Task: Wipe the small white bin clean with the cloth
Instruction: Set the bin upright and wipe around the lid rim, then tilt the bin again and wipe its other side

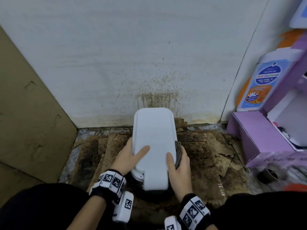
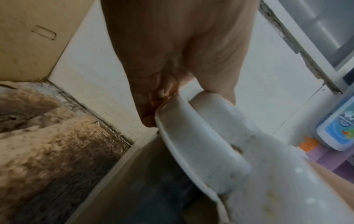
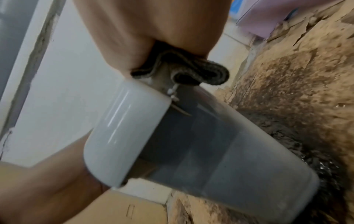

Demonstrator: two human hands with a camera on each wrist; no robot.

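The small white bin (image 1: 154, 143) is being held from both sides, its closed lid facing up toward the head camera. The left hand (image 1: 127, 156) is gripping the bin's left edge, the thumb lying across the lid and the fingers curling under the rim, as the left wrist view shows at the lid's lip (image 2: 172, 121). The right hand (image 1: 181, 165) is gripping the right side, its thumb resting on the lid while the fingers are pressing a folded grey cloth (image 3: 193, 71) against the bin's side wall just below the lid; in the head view the cloth (image 1: 178, 151) is peeking out between the palm and the bin. The right wrist view is showing the bin's grey translucent body (image 3: 220, 148) under the white lid.

The bin is sitting over stained, peeling brown cardboard sheets (image 1: 207, 153) on the floor, close to a white wall (image 1: 132, 55) speckled with brown splashes. A cardboard box (image 1: 28, 113) is standing to the left. To the right, a purple box (image 1: 259, 135) is standing with a white and blue bottle (image 1: 264, 82) on top of it.
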